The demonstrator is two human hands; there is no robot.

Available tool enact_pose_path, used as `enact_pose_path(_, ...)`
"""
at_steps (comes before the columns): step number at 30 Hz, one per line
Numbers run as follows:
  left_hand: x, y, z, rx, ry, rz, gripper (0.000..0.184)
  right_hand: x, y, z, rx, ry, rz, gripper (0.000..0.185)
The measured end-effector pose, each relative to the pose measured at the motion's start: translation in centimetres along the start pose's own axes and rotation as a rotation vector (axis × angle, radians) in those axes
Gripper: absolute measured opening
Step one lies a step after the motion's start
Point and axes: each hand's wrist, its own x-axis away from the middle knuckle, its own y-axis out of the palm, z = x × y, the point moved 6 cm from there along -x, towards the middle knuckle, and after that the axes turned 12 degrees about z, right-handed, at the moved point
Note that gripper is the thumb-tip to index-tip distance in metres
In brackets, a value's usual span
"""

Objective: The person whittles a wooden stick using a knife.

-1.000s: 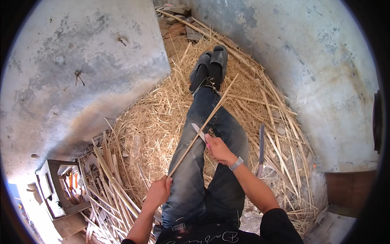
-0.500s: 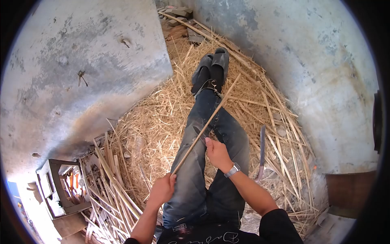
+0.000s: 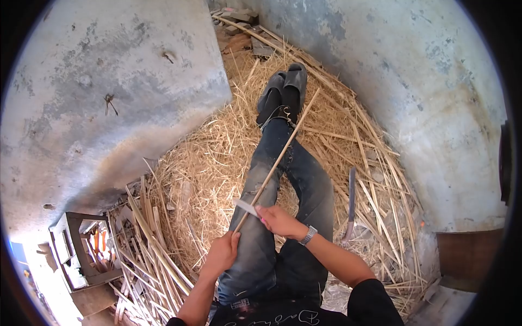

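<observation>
A long thin wooden stick (image 3: 280, 157) slants over my outstretched legs, its far end close to my shoes. Its near end sits in my left hand (image 3: 223, 251), which is closed around it above my thigh. In my right hand (image 3: 278, 220) I grip a knife (image 3: 246, 207). The pale blade crosses the stick a short way beyond my left fingers. Most of the knife's handle is hidden by my right fingers.
Shavings (image 3: 206, 163) cover the floor around my legs. Split strips (image 3: 149, 239) lie heaped at the left, near a box-like frame (image 3: 87, 250). At the right a long dark blade with a handle (image 3: 351, 198) rests on the floor. Walls rise on both sides.
My right hand and the knife have moved down along the stick toward my left hand. The stick has tilted slightly, its far end shifting up and left. My left hand stays closed on it.
</observation>
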Motion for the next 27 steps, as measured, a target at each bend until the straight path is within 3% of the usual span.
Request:
enact_pose_path(4, -0.3, -0.5, -0.3, 0.060, -0.013, -0.015, 0.040, -1.8, -4.6, -1.2, -0.020, -0.078, 0.260, 0.059)
enact_pose_path(6, -0.3, -0.6, -0.2, 0.048, -0.025, -0.035, 0.042, -1.9, -7.6, -3.9, 0.081, -0.235, 0.438, 0.060)
enact_pose_path(10, -0.4, -0.7, 0.2, 0.042, -0.019, -0.028, 0.043, -2.9, -10.4, -6.1, 0.289, -0.318, 0.609, 0.061)
enact_pose_path(13, -0.4, -0.9, 0.2, 0.036, -0.026, -0.036, 0.044, -4.0, -11.9, -6.2, 0.236, -0.299, 0.743, 0.059)
enact_pose_path(15, -0.4, -0.9, 0.2, 0.065, -0.026, -0.047, 0.045, -4.6, -13.7, -5.3, -0.041, -0.369, 0.952, 0.056)
enact_pose_path(18, -0.6, -0.6, -0.3, 0.056, -0.035, -0.077, 0.046, -5.3, -14.7, -4.2, -0.138, -0.324, 1.016, 0.054)
enact_pose_path(22, -0.8, -0.6, -0.1, 0.067, -0.023, -0.098, 0.047, -5.2, -13.0, -4.7, 0.150, -0.305, 0.885, 0.052)
enact_pose_path(24, -1.0, -0.7, 0.2, 0.060, -0.035, -0.086, 0.046, -4.9, -9.6, -4.8, 0.369, -0.355, 0.647, 0.051)
enact_pose_path(27, -1.3, 0.1, -0.1, -0.034, 0.002, -0.035, 0.044, -2.5, -4.7, -3.9, 0.382, -0.383, 0.556, 0.057)
